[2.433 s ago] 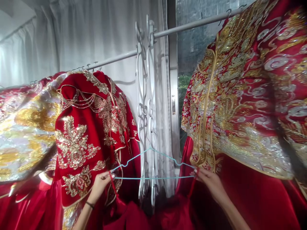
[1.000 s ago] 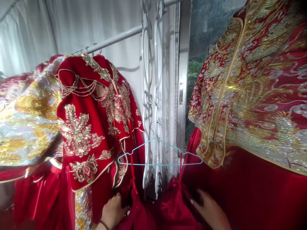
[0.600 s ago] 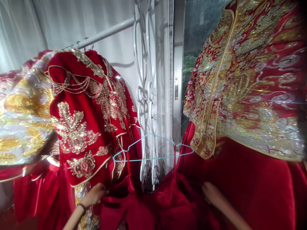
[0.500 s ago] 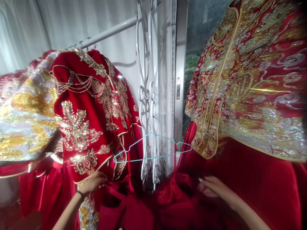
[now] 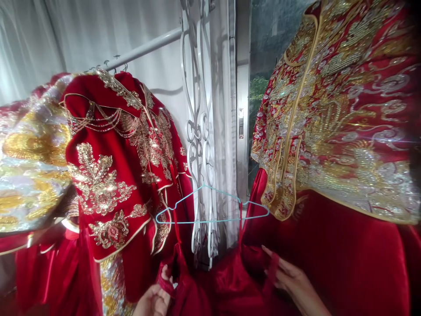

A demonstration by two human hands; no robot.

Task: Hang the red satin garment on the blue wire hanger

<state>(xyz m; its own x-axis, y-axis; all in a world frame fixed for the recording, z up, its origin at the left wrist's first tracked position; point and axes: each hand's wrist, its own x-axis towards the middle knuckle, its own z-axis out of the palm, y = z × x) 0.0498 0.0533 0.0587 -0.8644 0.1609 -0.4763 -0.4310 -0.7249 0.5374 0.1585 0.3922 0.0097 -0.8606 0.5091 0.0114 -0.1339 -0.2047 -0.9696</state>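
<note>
Under the blue hanger (image 5: 210, 221), the red garment (image 5: 230, 277) hangs long axis downward between my hands: left hand (image 5: 154, 298) clutching its left edge, right hand (image 5: 292, 279) at a red strip (image 5: 272, 268), grip unclear.

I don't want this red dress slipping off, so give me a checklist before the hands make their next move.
1. Left strap over the blue hanger: ok.
2. Right strap over the hanger: ok.
3. Hanger's hook secured: cannot tell; it is lost against the pale background.
4. Left hand gripping red cloth: ok.
5. Right hand gripping firmly: cannot tell; it is at a red band.
6. Hands clear of the dress: not ok.
</note>
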